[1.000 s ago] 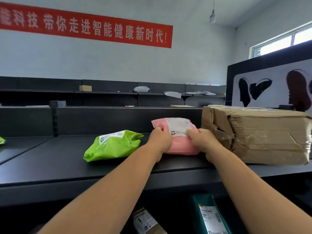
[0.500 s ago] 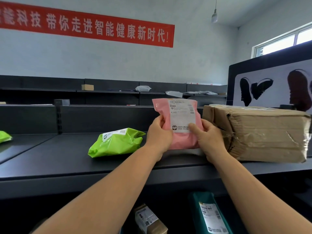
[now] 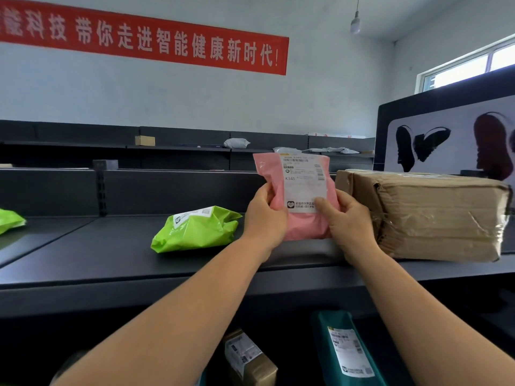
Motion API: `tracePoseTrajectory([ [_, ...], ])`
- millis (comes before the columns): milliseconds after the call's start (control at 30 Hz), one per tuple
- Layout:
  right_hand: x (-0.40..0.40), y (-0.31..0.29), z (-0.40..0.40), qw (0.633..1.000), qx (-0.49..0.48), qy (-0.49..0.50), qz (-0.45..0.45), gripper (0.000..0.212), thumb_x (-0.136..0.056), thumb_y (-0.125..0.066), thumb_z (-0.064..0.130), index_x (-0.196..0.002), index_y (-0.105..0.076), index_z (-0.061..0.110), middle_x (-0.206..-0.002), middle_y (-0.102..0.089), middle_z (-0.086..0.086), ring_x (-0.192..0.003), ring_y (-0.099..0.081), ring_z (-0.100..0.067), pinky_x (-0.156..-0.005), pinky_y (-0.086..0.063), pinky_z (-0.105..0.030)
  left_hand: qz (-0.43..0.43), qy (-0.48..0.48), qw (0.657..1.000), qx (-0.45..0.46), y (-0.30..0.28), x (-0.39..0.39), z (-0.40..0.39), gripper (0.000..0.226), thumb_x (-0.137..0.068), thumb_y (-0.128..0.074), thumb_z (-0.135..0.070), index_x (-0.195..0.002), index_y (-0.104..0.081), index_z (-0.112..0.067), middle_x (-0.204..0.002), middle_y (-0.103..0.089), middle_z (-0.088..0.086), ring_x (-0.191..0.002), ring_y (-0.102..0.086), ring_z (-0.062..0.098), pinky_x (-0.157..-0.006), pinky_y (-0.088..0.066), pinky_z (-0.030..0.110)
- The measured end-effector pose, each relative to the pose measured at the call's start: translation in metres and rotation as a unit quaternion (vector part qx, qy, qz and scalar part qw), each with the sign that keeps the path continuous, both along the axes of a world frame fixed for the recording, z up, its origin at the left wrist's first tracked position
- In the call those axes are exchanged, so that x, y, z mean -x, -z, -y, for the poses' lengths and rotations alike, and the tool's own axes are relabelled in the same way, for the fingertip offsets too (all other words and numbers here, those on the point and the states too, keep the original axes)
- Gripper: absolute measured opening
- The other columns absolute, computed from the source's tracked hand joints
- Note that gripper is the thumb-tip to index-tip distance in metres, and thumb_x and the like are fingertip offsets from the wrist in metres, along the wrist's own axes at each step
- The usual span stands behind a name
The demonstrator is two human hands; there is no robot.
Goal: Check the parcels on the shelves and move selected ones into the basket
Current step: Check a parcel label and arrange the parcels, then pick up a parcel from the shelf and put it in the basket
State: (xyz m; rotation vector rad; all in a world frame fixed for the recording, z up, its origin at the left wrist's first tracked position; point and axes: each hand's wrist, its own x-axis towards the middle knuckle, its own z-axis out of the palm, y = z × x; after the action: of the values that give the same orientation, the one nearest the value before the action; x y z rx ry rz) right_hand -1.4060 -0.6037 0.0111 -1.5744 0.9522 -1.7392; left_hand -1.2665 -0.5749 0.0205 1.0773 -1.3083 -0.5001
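Hands, left (image 3: 266,218) and right (image 3: 347,218), clamp soft pink plastic mailer (image 3: 302,190) upright, label facing near, above dark shelf (image 3: 111,246).

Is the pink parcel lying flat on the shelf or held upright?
Upright: both hands, left hand and right hand, hold the pink parcel with its label facing the camera.

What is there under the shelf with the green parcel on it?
Below the shelf show a teal parcel and a brown box, both with white labels. The arms and the dark cover the rest.
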Motion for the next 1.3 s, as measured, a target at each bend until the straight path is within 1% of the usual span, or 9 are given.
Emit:
tracePoseTrajectory([
  [167,-0.001,-0.005,-0.002,0.995,-0.026,0.053,-0.075,0.014,-0.095,-0.059,0.021,-0.107,-0.064,0.018,-0.104,-0.071,-0.004,-0.084,-0.065,-0.011,-0.074,-0.054,-0.028,0.036,-0.041,0.997,-0.046,-0.001,0.0,0.001,0.05,-0.093,-0.051,-0.011,-0.142,-0.042,-0.016,-0.136,-0.055,0.0,-0.12,-0.054,0.018,-0.099,-0.044,0.029],
  [233,-0.003,-0.008,-0.003,0.989,-0.038,0.089,-0.11,0.033,-0.096,-0.056,0.026,-0.117,-0.062,0.001,-0.12,-0.064,-0.02,-0.104,-0.063,-0.029,-0.091,-0.049,-0.041,0.072,-0.054,0.993,-0.077,-0.002,0.0,0.001,0.054,-0.093,-0.053,-0.015,-0.144,-0.036,-0.012,-0.143,-0.047,0.005,-0.126,-0.048,0.022,-0.099,-0.039,0.027],
  [333,-0.005,-0.012,-0.001,0.987,-0.044,0.091,-0.125,0.059,-0.096,-0.054,0.034,-0.144,-0.04,0.003,-0.145,-0.049,-0.013,-0.132,-0.047,-0.024,-0.107,-0.035,-0.032,0.105,-0.071,0.987,-0.097,-0.005,0.0,0.001,0.064,-0.094,-0.051,-0.025,-0.15,-0.024,-0.009,-0.152,-0.035,0.009,-0.136,-0.038,0.026,-0.106,-0.033,0.031],
  [467,-0.003,-0.017,-0.003,0.986,-0.031,0.101,-0.126,0.064,-0.096,-0.053,0.038,-0.15,-0.032,0.009,-0.15,-0.043,-0.007,-0.137,-0.042,-0.019,-0.113,-0.032,-0.035,0.101,-0.067,0.989,-0.084,-0.011,0.0,-0.002,0.065,-0.096,-0.048,-0.031,-0.151,-0.022,-0.01,-0.155,-0.031,0.009,-0.138,-0.035,0.025,-0.11,-0.031,0.034],
  [667,-0.002,-0.036,-0.02,0.987,0.014,0.116,-0.109,0.065,-0.097,-0.05,0.041,-0.151,-0.029,0.013,-0.152,-0.04,-0.003,-0.139,-0.038,-0.017,-0.116,-0.03,-0.039,0.053,-0.027,0.997,-0.04,-0.027,0.014,-0.009,0.062,-0.097,-0.045,-0.036,-0.151,-0.025,-0.014,-0.154,-0.034,0.004,-0.139,-0.034,0.021,-0.115,-0.027,0.041],
  [1000,0.021,-0.072,-0.057,0.986,0.06,0.13,-0.082,0.056,-0.1,-0.047,0.036,-0.149,-0.035,0.013,-0.14,-0.051,0.006,-0.122,-0.046,-0.003,-0.099,-0.033,-0.02,0.011,0.058,0.998,-0.021,-0.052,0.056,-0.015,0.059,-0.099,-0.041,-0.035,-0.15,-0.025,-0.011,-0.15,-0.039,0.005,-0.137,-0.036,0.021,-0.106,-0.029,0.029],
  [1134,0.034,-0.088,-0.069,0.984,0.083,0.14,-0.076,0.05,-0.101,-0.045,0.034,-0.145,-0.039,0.011,-0.122,-0.059,0.017,-0.11,-0.052,-0.001,-0.089,-0.038,-0.015,0.007,0.074,0.997,-0.02,-0.057,0.078,-0.015,0.054,-0.097,-0.041,-0.031,-0.139,-0.038,0.003,-0.119,-0.058,0.017,-0.11,-0.054,0.029,-0.088,-0.042,0.035],
  [1200,0.045,-0.094,-0.071,0.98,0.093,0.155,-0.081,0.053,-0.101,-0.044,0.036,-0.148,-0.036,0.014,-0.137,-0.053,0.009,-0.111,-0.043,0.003,-0.091,-0.032,-0.015,0.01,0.087,0.996,-0.026,-0.058,0.088,-0.013,0.055,-0.097,-0.04,-0.032,-0.139,-0.036,0.003,-0.125,-0.054,0.021,-0.117,-0.05,0.033,-0.093,-0.041,0.04],
  [1300,0.066,-0.099,-0.07,0.973,0.1,0.187,-0.091,0.055,-0.101,-0.043,0.039,-0.149,-0.033,0.015,-0.146,-0.047,0.002,-0.115,-0.04,0.002,-0.095,-0.031,-0.018,0.009,0.114,0.993,-0.035,-0.061,0.102,-0.01,0.057,-0.099,-0.039,-0.036,-0.147,-0.03,-0.009,-0.134,-0.049,0.003,-0.124,-0.044,0.023,-0.093,-0.032,0.028],
])
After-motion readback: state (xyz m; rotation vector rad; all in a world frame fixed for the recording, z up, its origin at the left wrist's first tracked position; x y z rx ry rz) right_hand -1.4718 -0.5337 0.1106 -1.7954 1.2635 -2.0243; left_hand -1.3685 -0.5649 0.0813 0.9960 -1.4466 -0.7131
